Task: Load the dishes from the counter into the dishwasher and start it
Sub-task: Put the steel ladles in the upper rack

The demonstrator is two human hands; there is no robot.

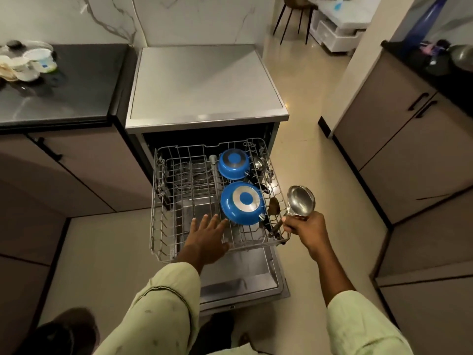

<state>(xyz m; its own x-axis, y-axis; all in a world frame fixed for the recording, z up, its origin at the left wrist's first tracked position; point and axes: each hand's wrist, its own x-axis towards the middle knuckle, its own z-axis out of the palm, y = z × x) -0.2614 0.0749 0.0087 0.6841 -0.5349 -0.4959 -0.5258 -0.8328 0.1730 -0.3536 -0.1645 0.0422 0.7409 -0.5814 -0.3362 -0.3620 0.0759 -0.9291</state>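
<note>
The dishwasher [204, 85] is standing open, and its wire rack [163, 226] is sticking out over the door. Two blue pans [242, 202] are sitting upside down in the right side of the rack. The left hand [207, 239] is reaching over the rack's front with its fingers [211, 222] spread wide, holding nothing. The right hand [304, 229] is gripping a shiny ladle [300, 199] just beside the rack's right edge, cup end up. More dishes [28, 62] are waiting on the dark counter [76, 85], far to the left.
</note>
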